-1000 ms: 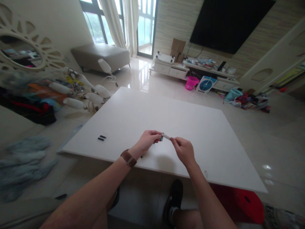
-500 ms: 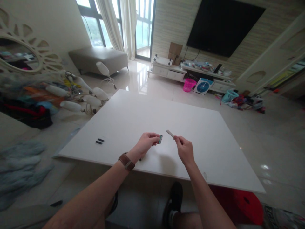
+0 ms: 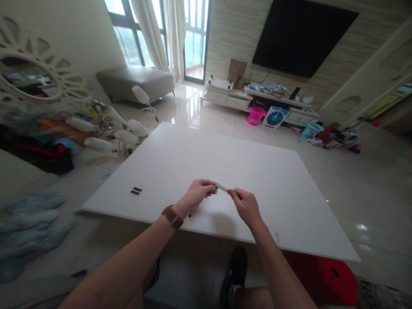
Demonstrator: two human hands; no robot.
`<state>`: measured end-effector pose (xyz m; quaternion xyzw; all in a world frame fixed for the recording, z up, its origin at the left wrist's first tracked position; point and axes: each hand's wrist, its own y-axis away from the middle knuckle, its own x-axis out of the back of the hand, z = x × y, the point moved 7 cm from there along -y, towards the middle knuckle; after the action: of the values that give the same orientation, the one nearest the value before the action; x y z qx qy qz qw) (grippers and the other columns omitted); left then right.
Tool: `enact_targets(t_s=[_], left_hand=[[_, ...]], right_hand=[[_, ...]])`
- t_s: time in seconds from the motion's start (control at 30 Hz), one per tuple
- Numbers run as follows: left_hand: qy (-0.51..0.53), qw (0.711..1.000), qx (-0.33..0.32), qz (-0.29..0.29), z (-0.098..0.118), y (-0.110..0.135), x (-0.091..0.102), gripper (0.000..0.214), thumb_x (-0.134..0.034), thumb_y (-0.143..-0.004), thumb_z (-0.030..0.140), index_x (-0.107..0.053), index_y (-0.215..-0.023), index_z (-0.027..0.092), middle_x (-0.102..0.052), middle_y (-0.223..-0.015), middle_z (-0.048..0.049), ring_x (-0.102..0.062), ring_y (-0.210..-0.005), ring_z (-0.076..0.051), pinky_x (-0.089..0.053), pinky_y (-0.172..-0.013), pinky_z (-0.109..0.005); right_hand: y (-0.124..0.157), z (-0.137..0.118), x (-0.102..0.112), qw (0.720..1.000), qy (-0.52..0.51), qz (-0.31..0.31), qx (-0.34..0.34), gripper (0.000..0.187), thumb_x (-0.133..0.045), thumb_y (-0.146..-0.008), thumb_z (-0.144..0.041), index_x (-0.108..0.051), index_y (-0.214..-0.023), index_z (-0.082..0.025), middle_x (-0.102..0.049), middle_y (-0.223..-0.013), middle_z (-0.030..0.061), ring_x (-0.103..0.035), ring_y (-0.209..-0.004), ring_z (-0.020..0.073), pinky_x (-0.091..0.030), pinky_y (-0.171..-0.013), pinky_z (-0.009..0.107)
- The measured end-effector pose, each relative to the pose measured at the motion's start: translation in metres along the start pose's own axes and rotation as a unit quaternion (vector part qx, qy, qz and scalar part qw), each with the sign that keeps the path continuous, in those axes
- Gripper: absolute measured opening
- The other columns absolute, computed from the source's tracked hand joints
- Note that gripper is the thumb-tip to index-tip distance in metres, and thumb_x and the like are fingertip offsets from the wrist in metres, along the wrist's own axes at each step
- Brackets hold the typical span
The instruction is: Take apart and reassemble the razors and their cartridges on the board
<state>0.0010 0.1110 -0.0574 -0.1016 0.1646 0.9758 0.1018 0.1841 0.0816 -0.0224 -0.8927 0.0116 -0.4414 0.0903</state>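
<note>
Over the white tabletop (image 3: 219, 150), my left hand (image 3: 198, 193) pinches a small greenish piece with a dark edge (image 3: 215, 190), perhaps a little circuit board. My right hand (image 3: 246, 205) is closed on one end of a thin flat grey strip (image 3: 222, 187). The strip's far end meets the small piece at my left fingertips; whether it touches or overlaps it I cannot tell. Two short black bars (image 3: 136, 190) lie on the tabletop to the left. A small dark thing (image 3: 189, 215) shows partly behind my left wrist.
A red stool (image 3: 337, 279) stands under the near right edge. A lamp with several white shades (image 3: 127, 137) is beside the far left edge. Across the floor are a pink basket (image 3: 255, 116), a blue and white fan (image 3: 274, 116) and a low cabinet (image 3: 217, 94).
My right hand has moved left and slightly down, bringing the grey strip's end to the small piece. My left hand has stayed nearly in place.
</note>
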Motion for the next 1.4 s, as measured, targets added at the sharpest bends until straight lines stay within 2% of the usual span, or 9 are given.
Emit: enact_targets(t_s=[0.13, 0.27, 0.43, 0.67, 0.8, 0.97, 1.1, 1.27, 1.4], left_hand=[[-0.007, 1.000, 0.001, -0.003, 0.000, 0.001, -0.001, 0.017, -0.073, -0.069, 0.022, -0.077, -0.082, 0.012, -0.072, -0.078, -0.0079, -0.058, -0.069, -0.013, -0.042, -0.068, -0.027], [-0.018, 1.000, -0.002, 0.006, 0.000, 0.002, 0.001, 0.017, -0.072, -0.069, 0.022, -0.077, -0.082, 0.012, -0.071, -0.076, -0.0075, -0.057, -0.068, -0.013, -0.043, -0.068, -0.027], [-0.038, 0.999, -0.010, 0.003, 0.003, 0.001, 0.002, 0.019, -0.071, -0.069, 0.022, -0.077, -0.084, 0.011, -0.072, -0.078, -0.0085, -0.058, -0.069, -0.013, -0.044, -0.069, -0.028], [-0.055, 0.998, -0.029, 0.014, 0.007, 0.001, 0.004, 0.018, -0.070, -0.070, 0.022, -0.077, -0.083, 0.012, -0.073, -0.077, -0.0084, -0.059, -0.068, -0.014, -0.044, -0.066, -0.028], [-0.058, 0.998, -0.034, 0.003, 0.007, 0.000, 0.003, 0.018, -0.070, -0.071, 0.023, -0.078, -0.083, 0.012, -0.074, -0.080, -0.0095, -0.060, -0.070, -0.015, -0.045, -0.067, -0.028], [-0.053, 0.998, -0.026, 0.011, 0.007, 0.000, 0.005, 0.019, -0.072, -0.071, 0.023, -0.078, -0.084, 0.012, -0.073, -0.078, -0.0092, -0.059, -0.069, -0.014, -0.045, -0.067, -0.028], [-0.054, 0.998, -0.022, -0.002, 0.008, 0.002, 0.002, 0.020, -0.073, -0.071, 0.024, -0.079, -0.086, 0.012, -0.074, -0.084, -0.0107, -0.061, -0.074, -0.015, -0.046, -0.070, -0.029], [-0.056, 0.998, -0.019, -0.003, 0.007, 0.002, 0.002, 0.018, -0.073, -0.071, 0.023, -0.079, -0.084, 0.012, -0.073, -0.078, -0.0091, -0.060, -0.070, -0.015, -0.046, -0.069, -0.029], [-0.056, 0.998, -0.015, -0.006, 0.007, 0.002, 0.001, 0.019, -0.074, -0.071, 0.025, -0.079, -0.085, 0.012, -0.074, -0.083, -0.0105, -0.061, -0.073, -0.015, -0.046, -0.071, -0.029]], right_hand=[[0.001, 0.004, 0.011, 0.996, 0.045, 0.062, -0.034, 0.048, -0.045, -0.099, -0.054, -0.069, -0.074, -0.021, -0.061, -0.063, 0.0005, -0.047, -0.058, 0.0126, -0.024, -0.057, 0.027], [0.002, -0.004, 0.004, 1.000, 0.018, 0.007, 0.013, 0.045, -0.046, -0.099, -0.053, -0.073, -0.078, -0.022, -0.065, -0.067, 0.0009, -0.052, -0.061, 0.0125, -0.028, -0.059, 0.026], [0.002, 0.000, 0.014, 0.996, 0.058, 0.066, -0.029, 0.048, -0.046, -0.098, -0.055, -0.075, -0.079, -0.022, -0.068, -0.069, 0.0032, -0.053, -0.061, 0.0143, -0.026, -0.057, 0.027], [0.001, -0.006, 0.006, 0.999, 0.035, 0.022, 0.001, 0.041, -0.049, -0.098, -0.054, -0.078, -0.086, -0.027, -0.074, -0.081, 0.0028, -0.063, -0.071, 0.0166, -0.032, -0.060, 0.026], [0.001, -0.002, 0.012, 0.998, 0.042, 0.045, -0.007, 0.041, -0.049, -0.098, -0.054, -0.078, -0.088, -0.026, -0.075, -0.081, 0.0035, -0.063, -0.070, 0.0169, -0.032, -0.060, 0.026], [0.002, -0.002, 0.009, 0.999, 0.042, 0.004, 0.008, 0.040, -0.049, -0.098, -0.054, -0.077, -0.084, -0.027, -0.073, -0.077, 0.0012, -0.062, -0.069, 0.0153, -0.031, -0.060, 0.026], [0.001, 0.004, 0.018, 0.998, 0.045, 0.033, -0.022, 0.045, -0.049, -0.097, -0.057, -0.077, -0.084, -0.025, -0.070, -0.072, 0.0018, -0.057, -0.063, 0.0147, -0.029, -0.058, 0.027], [0.002, -0.002, 0.011, 1.000, 0.028, -0.002, 0.006, 0.043, -0.049, -0.097, -0.056, -0.077, -0.084, -0.026, -0.070, -0.072, 0.0011, -0.058, -0.064, 0.0144, -0.029, -0.058, 0.027], [0.002, 0.004, 0.019, 0.996, 0.057, 0.052, -0.037, 0.046, -0.048, -0.097, -0.057, -0.076, -0.080, -0.025, -0.067, -0.067, 0.0015, -0.053, -0.059, 0.0140, -0.026, -0.056, 0.027]])
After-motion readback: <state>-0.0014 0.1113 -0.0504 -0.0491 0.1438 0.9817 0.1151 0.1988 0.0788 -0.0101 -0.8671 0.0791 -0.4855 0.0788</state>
